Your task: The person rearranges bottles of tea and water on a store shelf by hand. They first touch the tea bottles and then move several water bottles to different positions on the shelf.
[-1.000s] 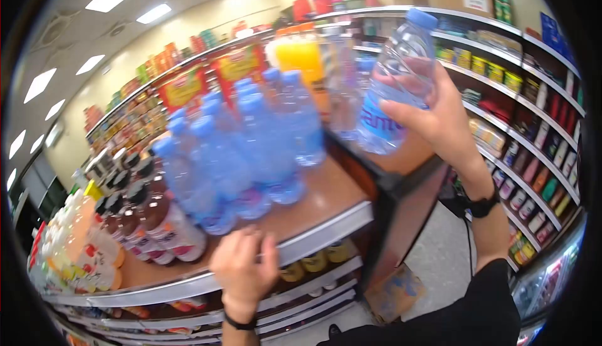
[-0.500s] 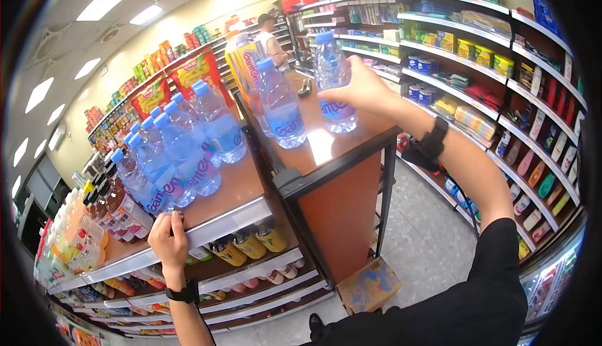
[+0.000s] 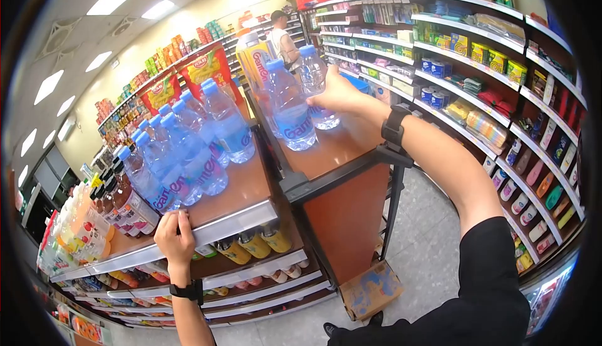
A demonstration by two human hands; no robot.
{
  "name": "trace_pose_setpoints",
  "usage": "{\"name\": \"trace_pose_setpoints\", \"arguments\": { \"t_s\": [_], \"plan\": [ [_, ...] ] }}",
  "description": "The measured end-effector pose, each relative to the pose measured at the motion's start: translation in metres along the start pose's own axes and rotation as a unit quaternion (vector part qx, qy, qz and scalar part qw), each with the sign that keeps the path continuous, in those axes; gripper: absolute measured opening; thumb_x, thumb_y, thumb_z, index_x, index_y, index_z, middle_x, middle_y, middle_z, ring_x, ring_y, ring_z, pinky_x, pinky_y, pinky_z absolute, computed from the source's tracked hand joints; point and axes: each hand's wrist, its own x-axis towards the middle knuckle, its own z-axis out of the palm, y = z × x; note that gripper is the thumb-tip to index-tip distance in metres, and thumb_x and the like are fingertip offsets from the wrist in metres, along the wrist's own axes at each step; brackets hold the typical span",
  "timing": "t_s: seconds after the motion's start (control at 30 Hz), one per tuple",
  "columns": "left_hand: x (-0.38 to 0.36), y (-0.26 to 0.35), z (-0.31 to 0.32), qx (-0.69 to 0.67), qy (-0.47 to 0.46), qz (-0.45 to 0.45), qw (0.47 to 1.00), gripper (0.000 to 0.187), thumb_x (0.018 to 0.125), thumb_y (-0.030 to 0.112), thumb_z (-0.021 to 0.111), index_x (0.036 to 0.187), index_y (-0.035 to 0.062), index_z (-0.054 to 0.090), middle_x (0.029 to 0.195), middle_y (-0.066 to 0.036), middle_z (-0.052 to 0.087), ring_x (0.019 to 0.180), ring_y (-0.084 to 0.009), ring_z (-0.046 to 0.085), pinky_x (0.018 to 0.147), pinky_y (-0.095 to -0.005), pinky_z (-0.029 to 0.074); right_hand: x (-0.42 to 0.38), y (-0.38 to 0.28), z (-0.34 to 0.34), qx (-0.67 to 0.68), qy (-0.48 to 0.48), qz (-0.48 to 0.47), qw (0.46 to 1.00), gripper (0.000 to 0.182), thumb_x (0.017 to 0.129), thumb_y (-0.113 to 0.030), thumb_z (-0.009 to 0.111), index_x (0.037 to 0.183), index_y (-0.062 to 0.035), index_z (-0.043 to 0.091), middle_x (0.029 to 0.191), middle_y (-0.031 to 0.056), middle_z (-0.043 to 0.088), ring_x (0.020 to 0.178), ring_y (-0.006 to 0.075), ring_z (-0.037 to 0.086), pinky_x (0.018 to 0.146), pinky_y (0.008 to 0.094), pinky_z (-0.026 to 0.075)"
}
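My right hand [image 3: 335, 90] is closed around a clear water bottle [image 3: 313, 70] with a blue cap, upright on the brown end counter [image 3: 335, 152]. Close to its left stands another water bottle [image 3: 292, 111] with a blue label, partly in front of it. My left hand [image 3: 175, 238] has its fingers curled over the front edge of the shelf top [image 3: 232, 225], just below a cluster of similar bottles [image 3: 204, 164]. Another such bottle [image 3: 229, 126] stands at the right of that cluster.
Dark-capped bottles [image 3: 128, 205] and pale drink bottles [image 3: 81, 230] line the left of the shelf. Red snack bags [image 3: 210, 73] stand behind. A person [image 3: 282, 39] is at the back. Goods fill shelves [image 3: 464, 73] at right; a cardboard box [image 3: 371, 291] lies on the floor.
My right hand has moved the held bottle left, close beside the other bottle on the end counter. My left hand stays at the shelf edge while the view shifts slightly.
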Motion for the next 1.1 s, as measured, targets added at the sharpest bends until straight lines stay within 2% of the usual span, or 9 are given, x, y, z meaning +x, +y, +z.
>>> {"name": "trace_pose_setpoints", "arguments": {
  "t_s": [0.13, 0.27, 0.4, 0.47, 0.6, 0.7, 0.87, 0.93, 1.1],
  "plan": [
    [-0.003, 0.004, -0.001, -0.007, 0.008, -0.018, 1.000, 0.017, 0.095, 0.010, 0.061, 0.083, -0.0008, 0.068, 0.080, -0.013, 0.069, 0.072, -0.0320, 0.066, 0.067, -0.0377, 0.051, 0.002, 0.005, 0.000, 0.036, -0.006, 0.007, 0.999, 0.091, 0.076, -0.025, 0.089, 0.134, 0.0125, 0.029, 0.128, 0.0315, 0.057, 0.119, 0.0346, 0.063, 0.097, 0.0377, 0.054],
    [-0.001, 0.001, -0.003, -0.017, 0.020, 0.014, 1.000, 0.018, 0.093, 0.010, 0.064, 0.077, 0.0009, 0.066, 0.078, -0.013, 0.068, 0.070, -0.0328, 0.065, 0.064, -0.0399, 0.051, -0.004, 0.002, -0.002, 0.098, -0.035, 0.007, 0.995, 0.088, 0.082, -0.015, 0.084, 0.140, 0.0082, 0.021, 0.124, 0.0217, 0.059, 0.105, 0.0248, 0.067, 0.082, 0.0357, 0.060],
    [-0.002, -0.001, -0.004, -0.010, 0.024, 0.019, 0.999, 0.019, 0.092, 0.010, 0.065, 0.074, 0.0037, 0.066, 0.075, -0.011, 0.066, 0.069, -0.0310, 0.064, 0.063, -0.0402, 0.051, -0.019, -0.024, -0.012, -0.042, -0.046, 0.074, 0.995, 0.090, 0.086, -0.033, 0.079, 0.153, -0.0073, 0.024, 0.130, 0.0139, 0.060, 0.106, 0.0261, 0.068, 0.078, 0.0418, 0.059],
    [-0.003, -0.005, -0.002, -0.011, 0.035, 0.026, 0.999, 0.018, 0.091, 0.011, 0.066, 0.074, 0.0042, 0.066, 0.074, -0.010, 0.065, 0.069, -0.0312, 0.064, 0.062, -0.0407, 0.050, -0.025, -0.034, -0.020, -0.081, -0.066, 0.093, 0.990, 0.068, 0.089, -0.036, 0.075, 0.142, -0.0044, 0.046, 0.124, 0.0145, 0.065, 0.098, 0.0271, 0.071, 0.072, 0.0400, 0.060],
    [-0.004, -0.005, -0.002, -0.019, 0.043, 0.030, 0.998, 0.018, 0.090, 0.013, 0.067, 0.074, 0.0043, 0.066, 0.074, -0.009, 0.065, 0.069, -0.0305, 0.064, 0.062, -0.0409, 0.051, -0.029, -0.038, -0.018, -0.169, -0.102, 0.172, 0.965, 0.060, 0.092, -0.039, 0.069, 0.141, -0.0099, 0.049, 0.109, 0.0122, 0.070, 0.088, 0.0267, 0.071, 0.069, 0.0419, 0.061],
    [-0.004, -0.007, -0.002, -0.024, 0.045, 0.037, 0.998, 0.018, 0.090, 0.014, 0.068, 0.074, 0.0056, 0.066, 0.075, -0.009, 0.066, 0.069, -0.0296, 0.064, 0.061, -0.0405, 0.051, -0.042, -0.042, 0.002, -0.159, -0.100, 0.192, 0.963, 0.043, 0.096, -0.036, 0.065, 0.122, -0.0024, 0.060, 0.092, 0.0145, 0.071, 0.081, 0.0243, 0.073, 0.065, 0.0392, 0.062],
    [-0.006, -0.014, -0.002, -0.027, 0.054, 0.057, 0.997, 0.021, 0.089, 0.017, 0.070, 0.071, 0.0072, 0.064, 0.072, -0.008, 0.063, 0.066, -0.0280, 0.062, 0.059, -0.0392, 0.050, -0.035, -0.029, 0.029, -0.131, -0.036, 0.189, 0.973, 0.035, 0.098, -0.024, 0.062, 0.122, 0.0017, 0.060, 0.090, 0.0129, 0.071, 0.079, 0.0203, 0.072, 0.064, 0.0356, 0.059],
    [-0.006, -0.013, -0.005, -0.038, 0.043, 0.048, 0.997, 0.017, 0.090, 0.014, 0.068, 0.075, 0.0054, 0.066, 0.075, -0.009, 0.065, 0.067, -0.0295, 0.063, 0.061, -0.0395, 0.050, -0.022, 0.012, 0.037, -0.198, 0.036, 0.104, 0.974, 0.030, 0.097, -0.015, 0.061, 0.122, 0.0028, 0.060, 0.088, 0.0112, 0.069, 0.073, 0.0145, 0.067, 0.061, 0.0300, 0.053],
    [-0.007, -0.016, -0.004, -0.029, 0.039, 0.049, 0.998, 0.018, 0.089, 0.014, 0.069, 0.073, 0.0058, 0.065, 0.072, -0.009, 0.063, 0.066, -0.0294, 0.063, 0.060, -0.0398, 0.049, -0.027, 0.032, 0.038, 0.008, -0.022, 0.097, 0.995, 0.043, 0.096, -0.006, 0.056, 0.138, 0.0037, 0.055, 0.094, 0.0069, 0.068, 0.073, 0.0164, 0.063, 0.061, 0.0309, 0.050]
  ]
}}
